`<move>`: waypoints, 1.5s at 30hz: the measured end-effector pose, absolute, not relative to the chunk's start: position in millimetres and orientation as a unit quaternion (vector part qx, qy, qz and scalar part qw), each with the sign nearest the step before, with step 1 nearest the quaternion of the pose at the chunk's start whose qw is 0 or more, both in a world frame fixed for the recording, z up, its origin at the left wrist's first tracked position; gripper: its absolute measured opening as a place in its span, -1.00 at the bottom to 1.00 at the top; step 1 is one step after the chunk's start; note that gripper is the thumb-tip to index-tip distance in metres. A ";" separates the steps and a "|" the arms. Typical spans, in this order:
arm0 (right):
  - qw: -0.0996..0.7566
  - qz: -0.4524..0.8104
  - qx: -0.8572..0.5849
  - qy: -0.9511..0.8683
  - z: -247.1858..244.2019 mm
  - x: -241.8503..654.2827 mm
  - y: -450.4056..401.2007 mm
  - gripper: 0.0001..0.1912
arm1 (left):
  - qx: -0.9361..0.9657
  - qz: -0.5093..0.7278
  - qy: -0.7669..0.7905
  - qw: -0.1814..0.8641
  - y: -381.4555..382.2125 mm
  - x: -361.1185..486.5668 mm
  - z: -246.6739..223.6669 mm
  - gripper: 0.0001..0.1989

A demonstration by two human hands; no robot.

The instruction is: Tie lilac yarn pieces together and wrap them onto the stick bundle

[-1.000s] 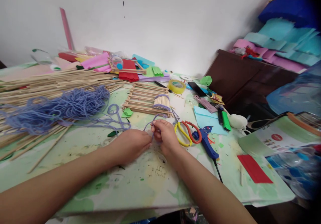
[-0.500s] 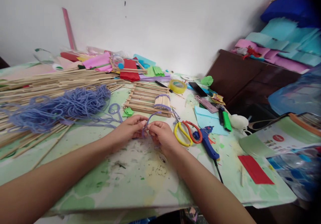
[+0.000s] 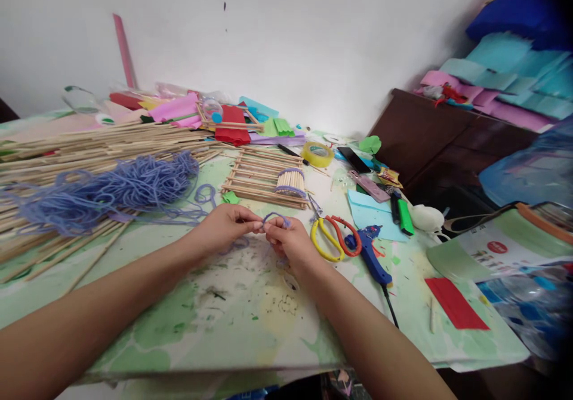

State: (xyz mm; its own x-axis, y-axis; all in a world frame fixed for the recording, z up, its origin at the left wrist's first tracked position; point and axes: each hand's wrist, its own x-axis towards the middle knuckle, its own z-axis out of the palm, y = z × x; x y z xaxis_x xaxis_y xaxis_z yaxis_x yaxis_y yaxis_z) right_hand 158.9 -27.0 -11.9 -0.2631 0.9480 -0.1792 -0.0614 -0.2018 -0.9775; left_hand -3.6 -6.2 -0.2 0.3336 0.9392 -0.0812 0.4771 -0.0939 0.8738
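Between my two hands is a strand of purple yarn, pinched by both and bowed up in a small loop over the right fingers. My left hand is closed on it, thumb against forefinger. My right hand grips it too, its fingertips almost touching the left ones. More of the strand hangs below, partly hidden. A tangled heap of purple yarn lies to the left. Just beyond my hands rests a wooden stick frame, with a small yarn-edged panel of short sticks on its right end.
Right of my hands lie scissors with yellow and red handles and a blue glue gun. Long thin sticks cover the left side. Tape, a phone and coloured paper sit farther back. A green bucket stands at the right.
My left hand has drawn slightly left and straightened its pinch. The yarn end that stood up between my hands now curves over toward my right hand.
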 end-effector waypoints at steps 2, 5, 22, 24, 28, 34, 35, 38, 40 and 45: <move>0.405 0.576 -0.461 -0.539 -16.4 159.0 -26.2 -0.85 | 0.729 0.247 0.511 0.384 -6.0 -4.4 2.0 -0.76; 0.389 0.471 -0.478 -0.631 -20.3 159.9 -26.5 -0.83 | 0.785 0.220 0.502 0.288 -9.0 -2.5 6.9 -0.79; 0.215 0.104 -0.460 -0.855 -14.1 149.6 -46.2 -0.78 | 0.396 0.422 0.446 0.682 -12.8 10.0 -12.0 -0.84; 0.261 0.097 -0.471 -0.837 -11.2 152.2 -46.6 -0.81 | 0.369 0.426 0.432 0.704 -13.5 10.0 -11.3 -0.83; 0.398 0.126 -0.517 -0.747 -9.9 158.0 -40.2 -0.74 | 0.422 0.372 0.433 0.704 -19.7 12.6 -9.3 -0.83; 0.454 0.401 -0.519 -0.604 -21.4 161.7 -20.2 -0.76 | 0.591 0.256 0.462 0.610 -28.6 16.6 -2.4 -0.82; 0.455 0.447 -0.519 -0.570 -21.5 162.0 -18.6 -0.74 | 0.616 0.250 0.460 0.588 -27.9 16.1 -0.9 -0.83; 0.448 0.568 -0.498 -0.478 -18.5 162.1 -18.3 -0.70 | 0.693 0.236 0.418 0.537 -23.1 12.9 -0.1 -0.80; 0.458 0.600 -0.485 -0.442 -16.3 161.2 -20.1 -0.68 | 0.733 0.226 0.387 0.512 -19.9 10.5 -2.4 -0.78; 0.463 0.615 -0.470 -0.432 -16.5 158.2 -23.7 -0.66 | 0.803 0.189 0.410 0.389 -21.4 8.6 -4.7 -0.80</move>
